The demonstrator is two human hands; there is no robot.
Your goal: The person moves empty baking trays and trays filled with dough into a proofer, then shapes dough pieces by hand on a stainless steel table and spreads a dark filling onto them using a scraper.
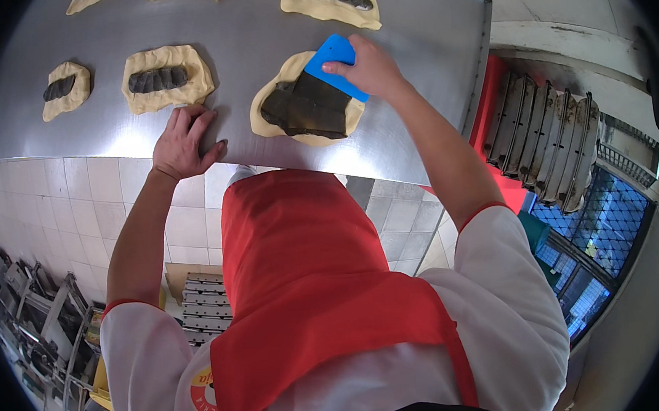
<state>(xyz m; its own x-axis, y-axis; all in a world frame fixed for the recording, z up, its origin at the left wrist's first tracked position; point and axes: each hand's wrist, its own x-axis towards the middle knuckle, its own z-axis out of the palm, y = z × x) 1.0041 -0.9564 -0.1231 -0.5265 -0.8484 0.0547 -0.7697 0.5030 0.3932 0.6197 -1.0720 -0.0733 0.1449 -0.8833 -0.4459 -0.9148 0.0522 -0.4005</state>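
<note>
My right hand (372,66) grips a blue plastic dough scraper (332,55), its thumb on the near face. The scraper lies tilted over the right part of a flattened dough piece (316,140) and hides some of it. A wide, smooth layer of dark filling (303,106) covers most of that dough, against the scraper's lower edge. Holding nothing, my left hand (180,145) rests at the near edge of the metal table (224,117), thumb spread from the fingers. Just beyond its fingertips sits another dough piece (173,102) with a ridged dark strip (158,80).
More filled dough pieces lie at the left (71,101) and far right (331,14); others are cut off at the top. Metal trays (542,137) stand stacked beyond the table's right side. Racks and metal parts (47,317) stand low at the left.
</note>
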